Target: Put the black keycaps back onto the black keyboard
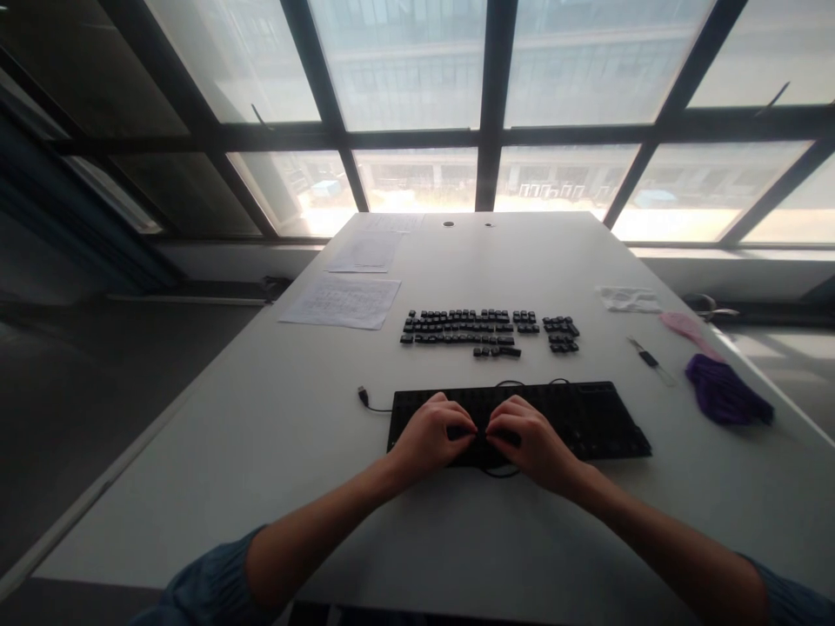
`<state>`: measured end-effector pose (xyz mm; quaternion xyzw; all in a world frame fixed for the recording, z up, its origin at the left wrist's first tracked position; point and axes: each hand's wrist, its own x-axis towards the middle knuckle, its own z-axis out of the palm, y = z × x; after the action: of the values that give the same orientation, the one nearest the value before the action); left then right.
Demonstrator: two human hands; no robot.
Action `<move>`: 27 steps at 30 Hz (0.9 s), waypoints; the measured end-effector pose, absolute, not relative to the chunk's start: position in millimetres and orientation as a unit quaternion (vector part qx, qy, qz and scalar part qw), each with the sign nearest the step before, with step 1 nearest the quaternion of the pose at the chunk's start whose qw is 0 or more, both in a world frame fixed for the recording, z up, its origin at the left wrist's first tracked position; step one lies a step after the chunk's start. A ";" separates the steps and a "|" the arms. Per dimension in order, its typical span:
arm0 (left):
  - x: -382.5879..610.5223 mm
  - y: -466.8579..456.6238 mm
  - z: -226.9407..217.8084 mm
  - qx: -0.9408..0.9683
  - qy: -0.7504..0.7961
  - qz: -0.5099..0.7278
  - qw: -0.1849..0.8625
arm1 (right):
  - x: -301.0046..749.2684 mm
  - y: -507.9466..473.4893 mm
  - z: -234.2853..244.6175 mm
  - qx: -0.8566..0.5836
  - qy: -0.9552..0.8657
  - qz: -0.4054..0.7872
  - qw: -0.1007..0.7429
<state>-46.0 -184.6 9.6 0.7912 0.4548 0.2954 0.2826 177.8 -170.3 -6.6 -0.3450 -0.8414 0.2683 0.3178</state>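
Note:
A black keyboard (pixel 606 422) lies on the white table in front of me, its cable partly tucked under it. Over its middle my left hand (pixel 437 429) and my right hand (pixel 531 435) meet almost fingertip to fingertip. Both are closed in a pinch; whatever lies between the fingers is too small and dark to make out. Beyond the keyboard, loose black keycaps (pixel 457 327) are laid out in rows, with a smaller block of keycaps (pixel 562 334) at their right. The keyboard's surface under my hands is hidden.
Written sheets of paper (pixel 343 302) lie at the left. On the right are a white cloth (pixel 630 299), a small tool with a black handle (pixel 645 355), a pink item (pixel 688 330) and a purple cloth (pixel 727 391). A USB plug (pixel 364 396) rests left of the keyboard. Windows stand behind.

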 end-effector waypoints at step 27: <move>-43.3 -198.1 0.4 0.846 0.436 0.256 0.167 | 177.7 -177.6 -4.4 -0.338 -0.876 0.211 0.273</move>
<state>-43.3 -198.1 0.4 0.8464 0.4361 0.2563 0.1668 177.7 -177.6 -4.4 -0.3383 -0.8755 0.2106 0.2732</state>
